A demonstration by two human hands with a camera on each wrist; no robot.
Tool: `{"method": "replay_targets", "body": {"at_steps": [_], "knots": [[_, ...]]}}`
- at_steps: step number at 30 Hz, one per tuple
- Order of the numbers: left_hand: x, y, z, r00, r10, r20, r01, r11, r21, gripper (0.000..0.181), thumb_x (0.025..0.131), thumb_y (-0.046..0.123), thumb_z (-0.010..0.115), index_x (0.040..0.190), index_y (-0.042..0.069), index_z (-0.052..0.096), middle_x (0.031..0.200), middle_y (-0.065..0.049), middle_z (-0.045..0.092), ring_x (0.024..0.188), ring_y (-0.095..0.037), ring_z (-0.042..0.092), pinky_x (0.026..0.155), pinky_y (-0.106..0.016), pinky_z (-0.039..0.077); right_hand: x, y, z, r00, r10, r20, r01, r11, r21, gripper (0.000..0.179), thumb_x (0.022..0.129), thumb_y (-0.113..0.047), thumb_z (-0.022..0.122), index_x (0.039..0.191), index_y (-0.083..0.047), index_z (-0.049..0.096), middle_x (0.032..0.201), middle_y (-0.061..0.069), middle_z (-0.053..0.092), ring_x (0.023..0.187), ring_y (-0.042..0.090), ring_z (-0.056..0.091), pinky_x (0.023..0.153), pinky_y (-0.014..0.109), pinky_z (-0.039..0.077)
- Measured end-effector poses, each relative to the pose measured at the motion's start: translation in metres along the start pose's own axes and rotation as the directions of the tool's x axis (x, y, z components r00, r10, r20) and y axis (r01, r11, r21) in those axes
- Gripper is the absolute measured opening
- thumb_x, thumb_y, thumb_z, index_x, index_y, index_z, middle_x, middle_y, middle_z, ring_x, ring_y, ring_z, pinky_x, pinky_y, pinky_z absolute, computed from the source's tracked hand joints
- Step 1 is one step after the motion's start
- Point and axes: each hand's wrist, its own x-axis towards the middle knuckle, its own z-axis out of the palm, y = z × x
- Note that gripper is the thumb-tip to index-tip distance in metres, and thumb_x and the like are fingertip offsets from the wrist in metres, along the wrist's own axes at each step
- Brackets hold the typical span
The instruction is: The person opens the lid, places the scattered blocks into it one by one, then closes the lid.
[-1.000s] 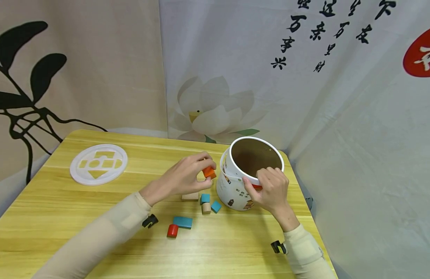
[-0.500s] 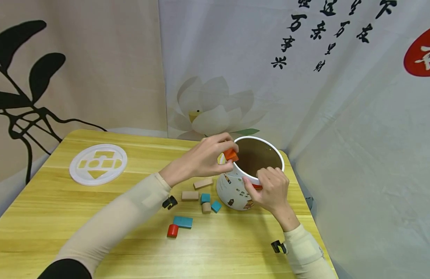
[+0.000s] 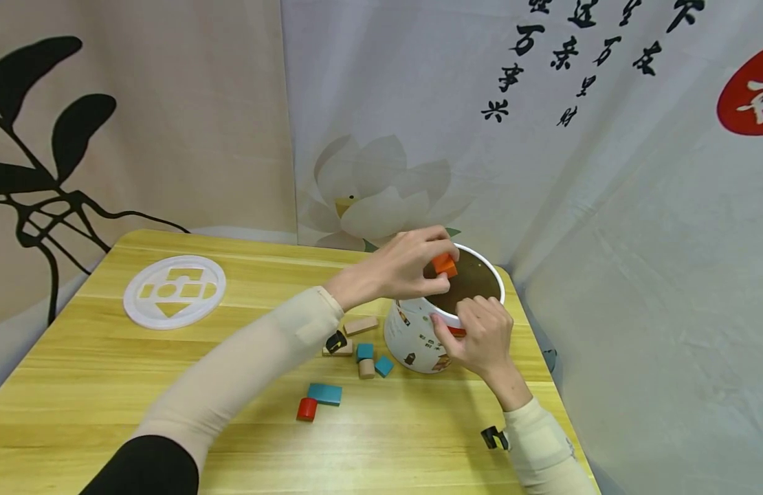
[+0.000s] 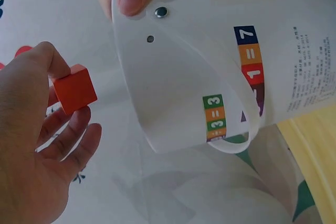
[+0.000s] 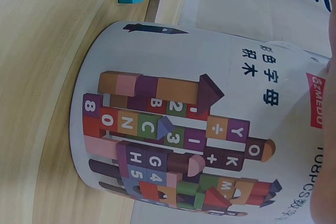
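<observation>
My left hand [image 3: 412,267] pinches an orange block [image 3: 444,265] between thumb and fingers, over the mouth of a white printed bucket [image 3: 412,337]. In the left wrist view the orange block [image 4: 75,88] is held beyond the bucket's rim, apart from it. My right hand [image 3: 480,337] grips the near rim of the bucket, fingers over the edge and thumb outside. The right wrist view is filled by the bucket's printed side [image 5: 173,129], with part of the right hand at the edge. The bottom of the bucket's inside is hidden.
Left of the bucket lie two blue cubes [image 3: 365,352], a wooden cylinder [image 3: 366,369] and wooden bricks [image 3: 361,325]. Nearer are a blue brick [image 3: 325,394] and a red cylinder [image 3: 306,410]. A white lid with shaped holes [image 3: 134,302] lies at the table's left.
My left hand has moved right with the orange block, from beside the bucket to over its mouth. The right hand has stayed on the rim.
</observation>
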Motion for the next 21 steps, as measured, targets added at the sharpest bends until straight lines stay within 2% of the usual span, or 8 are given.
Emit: {"method": "replay_targets", "body": {"at_steps": [7, 10, 15, 21], "knots": [[0.015, 0.001, 0.012, 0.998, -0.023, 0.059, 0.023, 1.0, 0.01, 0.025, 0.101, 0.02, 0.075, 0.124, 0.011, 0.077, 0.116, -0.005, 0.067, 0.088, -0.015, 0.063, 0.078, -0.026, 0.053, 0.001, 0.0, -0.001, 1.0, -0.004, -0.002, 0.004, 1.0, 0.005, 0.057, 0.106, -0.044, 0.064, 0.064, -0.013, 0.041, 0.056, -0.003, 0.034, 0.05, 0.016, 0.027, 0.05, 0.032, 0.022], [0.02, 0.0, 0.017, 0.996, -0.034, 0.083, 0.032, 0.999, 0.031, 0.026, 0.102, 0.021, 0.074, 0.127, 0.011, 0.077, 0.119, -0.005, 0.069, 0.092, -0.016, 0.064, 0.082, -0.028, 0.055, 0.001, 0.0, -0.001, 1.0, -0.003, 0.002, 0.003, 1.0, 0.004, 0.057, 0.106, -0.044, 0.064, 0.064, -0.013, 0.042, 0.056, -0.003, 0.034, 0.051, 0.016, 0.027, 0.051, 0.031, 0.021], [0.023, 0.0, 0.024, 0.993, -0.042, 0.112, 0.036, 0.998, 0.048, 0.03, 0.105, 0.021, 0.074, 0.132, 0.008, 0.077, 0.129, -0.008, 0.071, 0.102, -0.019, 0.069, 0.09, -0.032, 0.06, 0.0, 0.001, -0.001, 1.0, -0.003, 0.004, 0.003, 1.0, 0.0, 0.058, 0.106, -0.045, 0.064, 0.064, -0.014, 0.04, 0.056, -0.003, 0.034, 0.052, 0.015, 0.026, 0.053, 0.029, 0.019], [0.024, -0.003, 0.03, 0.987, -0.052, 0.151, 0.041, 0.997, 0.07, 0.031, 0.11, 0.02, 0.072, 0.138, 0.008, 0.075, 0.132, -0.009, 0.07, 0.102, -0.02, 0.071, 0.09, -0.03, 0.061, 0.0, 0.002, -0.001, 1.0, 0.0, 0.012, 0.0, 1.0, 0.0, 0.058, 0.107, -0.046, 0.064, 0.064, -0.013, 0.042, 0.056, -0.002, 0.036, 0.052, 0.016, 0.028, 0.052, 0.031, 0.021]]}}
